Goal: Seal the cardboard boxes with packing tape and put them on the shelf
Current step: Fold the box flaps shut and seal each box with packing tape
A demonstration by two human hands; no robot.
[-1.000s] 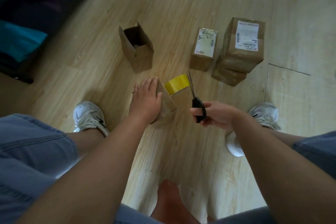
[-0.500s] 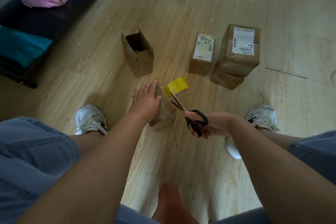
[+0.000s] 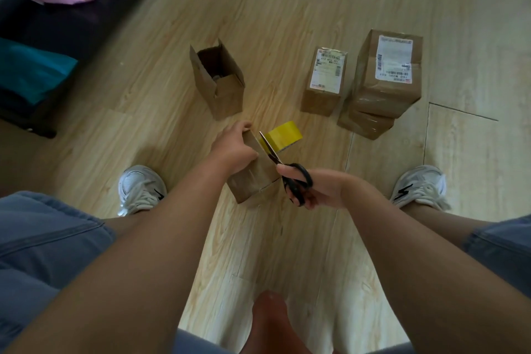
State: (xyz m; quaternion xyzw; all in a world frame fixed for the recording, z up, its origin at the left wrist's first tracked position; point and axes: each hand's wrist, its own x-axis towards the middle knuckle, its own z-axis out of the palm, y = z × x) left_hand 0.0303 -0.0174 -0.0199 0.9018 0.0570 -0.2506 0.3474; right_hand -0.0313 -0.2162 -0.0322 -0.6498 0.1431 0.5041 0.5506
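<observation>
A small brown cardboard box stands on the wooden floor between my feet. My left hand grips its top left edge, fingers curled over the far rim. My right hand holds black-handled scissors, whose blades point up-left across the box top toward a yellow roll of packing tape that lies just behind the box. Farther back stands an open cardboard box with its flaps up.
A labelled sealed box stands right of the open one. A larger labelled box rests on another box at far right. My white shoes flank the work. A dark low shelf holding pink and teal bags runs along the left.
My right hand brought the scissors in from the right and tilted the blades over the box top by the tape. My left hand went from lying flat on the box to curling over its edge.
</observation>
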